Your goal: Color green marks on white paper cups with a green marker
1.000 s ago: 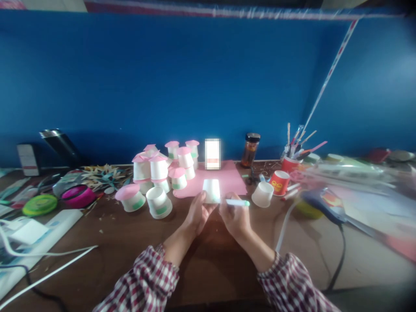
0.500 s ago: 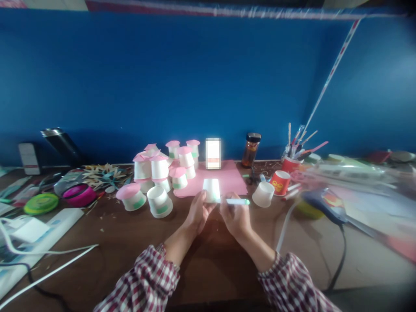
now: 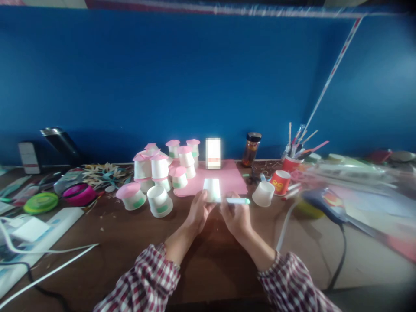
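Wrapped round a white paper cup (image 3: pixel 212 189) is my left hand (image 3: pixel 199 213), at the middle of the desk. My right hand (image 3: pixel 234 216) closes on a white marker pen (image 3: pixel 238 201) with a pale green end, which points right; its other end is by the cup's lower edge. Where the pen meets the cup is too blurred to tell contact. Behind the cup lies pink paper (image 3: pixel 232 177). To the left stand several white cups with pink paper tops (image 3: pixel 160 167) and two nested open cups (image 3: pixel 158 201) with a green patch.
At the right are a white cup (image 3: pixel 263 193), a red cup (image 3: pixel 281 182), a brush holder (image 3: pixel 291 164) and a blue glue gun (image 3: pixel 323 203) with its cord. A dark-lidded jar (image 3: pixel 251 149) stands behind. A power strip (image 3: pixel 48 232) with white cables lies left.
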Available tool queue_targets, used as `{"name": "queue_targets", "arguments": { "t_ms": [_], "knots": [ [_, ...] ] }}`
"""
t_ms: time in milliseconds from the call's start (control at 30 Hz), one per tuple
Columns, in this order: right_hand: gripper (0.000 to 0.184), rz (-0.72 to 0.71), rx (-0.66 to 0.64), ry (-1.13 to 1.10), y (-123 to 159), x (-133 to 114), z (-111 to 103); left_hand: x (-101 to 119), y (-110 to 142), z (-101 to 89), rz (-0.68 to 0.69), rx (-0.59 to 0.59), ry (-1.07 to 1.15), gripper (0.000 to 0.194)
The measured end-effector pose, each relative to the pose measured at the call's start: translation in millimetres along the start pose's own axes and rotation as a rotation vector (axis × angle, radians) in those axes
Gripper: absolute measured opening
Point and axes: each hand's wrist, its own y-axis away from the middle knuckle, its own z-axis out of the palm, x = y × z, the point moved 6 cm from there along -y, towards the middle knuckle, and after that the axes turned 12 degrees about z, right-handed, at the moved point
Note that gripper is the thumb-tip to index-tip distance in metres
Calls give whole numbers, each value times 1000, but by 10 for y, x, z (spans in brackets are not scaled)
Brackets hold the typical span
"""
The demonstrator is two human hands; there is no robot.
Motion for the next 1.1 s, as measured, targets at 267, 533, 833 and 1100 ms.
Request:
{"name": "queue_targets", "arguments": {
  "t_ms": [267,533,833,1100],
  "knots": [
    [20,0,-3,13,-7,-7,-1,-10,-2,-18,2,-3,0,26],
    [19,10,9,24,-3,-6,-12,15,2,6,22,-18,-18,25],
    [21,50,48,37,-30,47,-39,41,-15,-1,44,9,27,25],
    [19,36,10,16,-14,21,-20,37,-2,15,24,3,15,23]
  ]
}}
